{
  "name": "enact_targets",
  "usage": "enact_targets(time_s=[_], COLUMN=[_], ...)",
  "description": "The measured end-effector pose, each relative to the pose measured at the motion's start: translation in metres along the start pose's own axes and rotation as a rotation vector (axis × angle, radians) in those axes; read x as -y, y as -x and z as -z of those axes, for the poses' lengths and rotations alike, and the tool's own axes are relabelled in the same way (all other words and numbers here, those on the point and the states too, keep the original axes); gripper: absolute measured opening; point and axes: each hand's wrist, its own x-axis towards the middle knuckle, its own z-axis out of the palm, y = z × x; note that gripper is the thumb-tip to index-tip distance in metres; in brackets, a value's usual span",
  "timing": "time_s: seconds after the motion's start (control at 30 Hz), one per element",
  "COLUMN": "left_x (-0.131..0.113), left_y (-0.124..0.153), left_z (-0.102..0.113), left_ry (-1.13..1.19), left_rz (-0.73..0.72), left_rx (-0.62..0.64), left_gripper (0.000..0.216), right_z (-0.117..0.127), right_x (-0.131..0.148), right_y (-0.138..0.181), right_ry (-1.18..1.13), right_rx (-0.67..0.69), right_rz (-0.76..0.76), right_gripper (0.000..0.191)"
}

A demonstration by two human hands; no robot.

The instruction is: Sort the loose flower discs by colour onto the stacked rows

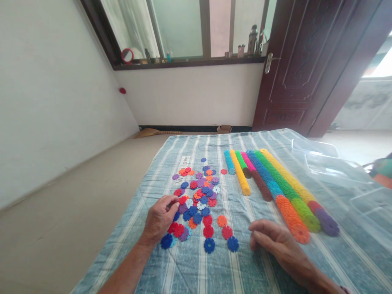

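Observation:
My left hand (161, 217) is at the left edge of a loose pile of snowflake discs (200, 195), in red, blue, purple, orange and white. Its thumb and fingers are pinched together among them, and whatever sits between the fingertips is hidden. My right hand (275, 241) hovers over or rests on the cloth, fingers loosely curved and nothing visible in them. Between the hands lie two short columns of discs; the nearer one runs from an orange disc (222, 221) through red to a blue disc (233, 244). Beyond my right hand lies a long stacked row ending in orange discs (292, 220).
Several more colour-sorted rolls of discs, among them a yellow roll (240, 173) and a green roll (283, 183), lie side by side. Clear plastic containers (327, 165) stand at the right edge of the striped tablecloth (180, 277). A door (300, 61) is behind.

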Motion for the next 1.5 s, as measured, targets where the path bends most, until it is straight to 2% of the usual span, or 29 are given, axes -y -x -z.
enact_targets(time_s=[0.3,0.5,0.77,1.03,1.3,1.5], left_x=[0.0021,0.0013,0.0008,0.0013,-0.005,-0.0009], left_y=[-0.0003,0.0022,0.0023,0.0017,0.0053,0.0067], left_z=[-0.0011,-0.0003,-0.0011,-0.003,-0.0028,-0.0066], left_ry=[-0.08,-0.118,-0.076,-0.027,0.027,0.064], left_rz=[-0.159,-0.293,-0.343,-0.267,-0.064,0.038], left_rx=[0.007,0.081,0.045,-0.008,-0.032,-0.058], left_gripper=[0.033,0.033,0.027,0.022,0.025,0.031], right_z=[0.0009,0.002,0.0019,0.0017,0.0028,0.0027], right_x=[0.0019,0.0005,-0.0028,-0.0013,-0.0003,-0.0021], right_y=[-0.0004,-0.0008,-0.0016,-0.0009,0.0003,0.0023], right_ry=[0.056,0.045,0.015,0.02,0.056,0.063], right_rx=[0.012,0.04,0.039,0.032,0.024,0.009], right_rz=[-0.016,-0.021,-0.003,-0.004,-0.023,-0.02], right_gripper=[0.035,0.034,0.03,0.03,0.034,0.034])
